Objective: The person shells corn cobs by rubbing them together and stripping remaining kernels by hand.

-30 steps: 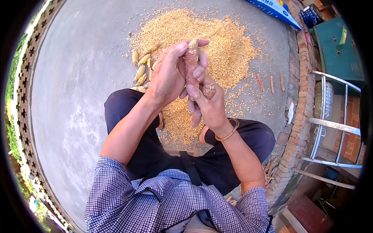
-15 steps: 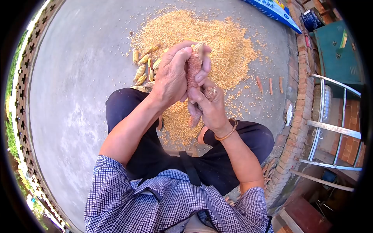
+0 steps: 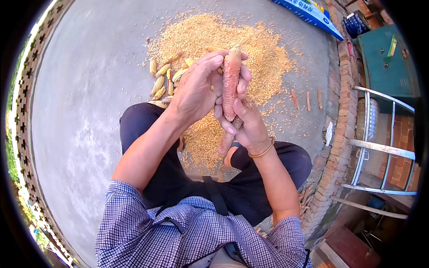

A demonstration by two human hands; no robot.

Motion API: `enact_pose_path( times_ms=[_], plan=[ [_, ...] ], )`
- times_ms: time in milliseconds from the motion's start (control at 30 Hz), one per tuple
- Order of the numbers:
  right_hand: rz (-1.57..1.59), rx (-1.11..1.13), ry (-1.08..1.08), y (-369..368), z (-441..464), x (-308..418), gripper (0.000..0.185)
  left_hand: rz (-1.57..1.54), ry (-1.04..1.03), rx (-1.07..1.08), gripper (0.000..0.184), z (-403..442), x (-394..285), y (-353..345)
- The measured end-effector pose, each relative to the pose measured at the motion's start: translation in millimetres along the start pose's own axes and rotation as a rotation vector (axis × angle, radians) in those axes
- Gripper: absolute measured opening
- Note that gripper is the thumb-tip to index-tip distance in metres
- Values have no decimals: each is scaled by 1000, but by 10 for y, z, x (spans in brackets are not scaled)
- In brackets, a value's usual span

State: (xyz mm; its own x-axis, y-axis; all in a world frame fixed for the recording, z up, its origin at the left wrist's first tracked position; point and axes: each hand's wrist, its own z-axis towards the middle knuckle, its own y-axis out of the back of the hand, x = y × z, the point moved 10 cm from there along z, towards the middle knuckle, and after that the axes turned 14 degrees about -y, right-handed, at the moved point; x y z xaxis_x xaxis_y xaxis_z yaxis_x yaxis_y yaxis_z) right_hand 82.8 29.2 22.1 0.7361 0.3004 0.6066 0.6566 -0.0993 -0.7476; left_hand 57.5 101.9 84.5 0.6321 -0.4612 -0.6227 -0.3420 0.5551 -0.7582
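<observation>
A mostly stripped reddish corn cob (image 3: 230,85) stands nearly upright between my hands, its pale tip pointing away from me. My left hand (image 3: 199,87) curls around it from the left, fingertips showing past its far side and thumb lifted off it. A few loose kernels lie against that palm. My right hand (image 3: 251,125) is closed around a second bare cob (image 3: 225,142), which slants down below the first; its thumb touches the upright cob. Beyond and beneath the hands spreads a heap of yellow kernels (image 3: 196,35).
Several unshelled ears of corn (image 3: 158,85) lie left of the heap. A few bare cobs (image 3: 308,101) rest on the concrete at right. A low brick edge (image 3: 343,111), a metal ladder (image 3: 380,144) and a green cabinet (image 3: 386,67) stand farther right. A blue bag (image 3: 308,15) lies at the top.
My left thumb has come off the cob and the left hand has loosened, showing kernels in the palm. The upright cob is more exposed, and the lower cob has shifted slightly toward me.
</observation>
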Motion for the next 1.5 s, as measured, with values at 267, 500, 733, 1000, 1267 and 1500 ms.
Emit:
enact_pose_path(
  times_ms=[267,500,733,1000,1267,1500],
  plan=[
    [-175,-155,60,-7,14,58,27,215,-141,-42,33,-10,-36,237],
    [-108,-175,91,78,9,70,22,336,-160,-29,37,-18,-55,247],
    [-96,-136,78,62,24,45,23,378,-166,-29,38,-24,-56,203],
    [-175,-195,89,51,39,14,22,388,-118,-53,41,-19,-46,187],
    [-311,-340,176,19,-41,63,19,438,-149,-66,43,-10,-59,178],
    [-233,-293,157,67,-48,74,20,122,-125,36,43,11,-7,98]
  ],
)
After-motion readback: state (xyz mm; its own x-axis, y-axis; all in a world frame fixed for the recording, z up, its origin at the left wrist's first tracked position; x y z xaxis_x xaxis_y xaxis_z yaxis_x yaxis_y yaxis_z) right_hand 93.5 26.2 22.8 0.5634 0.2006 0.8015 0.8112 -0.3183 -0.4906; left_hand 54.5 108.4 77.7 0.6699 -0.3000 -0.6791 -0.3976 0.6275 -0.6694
